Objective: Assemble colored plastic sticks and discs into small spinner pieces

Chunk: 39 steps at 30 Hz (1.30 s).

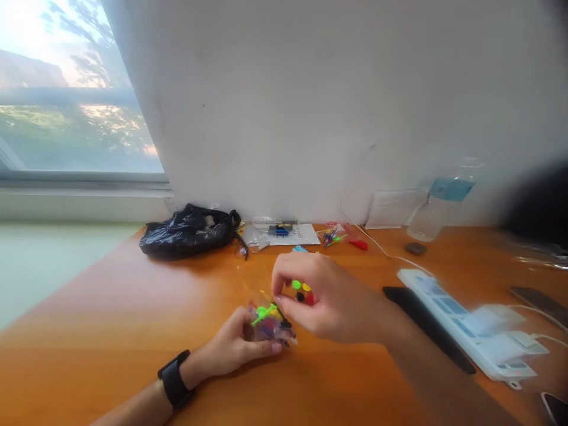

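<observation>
My left hand (231,343) rests low over the table, closed around a small clear plastic bag (270,325) of colourful little plastic pieces. A bright green piece (264,313) stands out at the top of the bag; yellow, blue and black ones show beside it. Just above the bag, my right hand (319,296) makes a pinch with thumb and forefinger; what lies between the fingertips is too small and blurred to name. Several small coloured pieces (306,288), green, yellow, red and black, show in the gap framed by the right hand's fingers.
A black plastic bag (190,231) lies by the wall, left of papers (293,235) and another bag of coloured pieces (337,235). On the right are a clear bottle (428,216), a white power strip (448,305) with chargers, a dark flat object (430,328) and phones.
</observation>
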### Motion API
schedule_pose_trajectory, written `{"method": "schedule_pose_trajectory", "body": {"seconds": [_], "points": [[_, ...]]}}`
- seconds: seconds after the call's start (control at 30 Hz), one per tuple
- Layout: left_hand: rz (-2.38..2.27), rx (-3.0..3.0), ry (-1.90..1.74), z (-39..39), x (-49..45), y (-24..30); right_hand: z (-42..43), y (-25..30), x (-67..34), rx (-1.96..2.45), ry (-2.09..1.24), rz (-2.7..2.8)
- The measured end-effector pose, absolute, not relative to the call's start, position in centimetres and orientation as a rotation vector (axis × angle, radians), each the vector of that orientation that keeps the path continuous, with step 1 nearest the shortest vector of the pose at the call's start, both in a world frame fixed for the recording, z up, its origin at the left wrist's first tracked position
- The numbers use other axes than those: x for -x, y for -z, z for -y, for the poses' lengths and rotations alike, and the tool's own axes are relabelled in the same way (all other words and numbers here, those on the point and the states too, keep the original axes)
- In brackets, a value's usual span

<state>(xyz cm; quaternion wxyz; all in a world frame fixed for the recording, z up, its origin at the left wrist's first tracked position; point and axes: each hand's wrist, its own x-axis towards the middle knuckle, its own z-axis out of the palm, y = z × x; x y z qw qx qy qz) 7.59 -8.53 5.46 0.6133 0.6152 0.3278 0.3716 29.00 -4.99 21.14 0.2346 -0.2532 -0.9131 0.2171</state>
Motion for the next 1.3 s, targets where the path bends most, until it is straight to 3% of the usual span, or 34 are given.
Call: {"method": "schedule_pose_trajectory", "body": {"seconds": [0.47,0.6,0.97,1.3], "points": [[-0.630,-1.356,-0.933,8.6,-7.5,-5.9,3.3,-19.8,-28.7,0.638,-0.837,2.578],[-0.818,-1.326,-1.020,8.6,-7.5,-5.8,3.4,-19.0,-28.3,0.684,-0.879,2.573],[-1.093,-1.289,-1.240,8.0,-7.3,-7.2,-3.2,-12.9,-29.3,0.846,-1.464,2.366],[-1.172,-1.285,-1.352,5.7,-4.8,-6.7,-5.0,-10.2,-28.7,0.697,-1.417,2.220]]}}
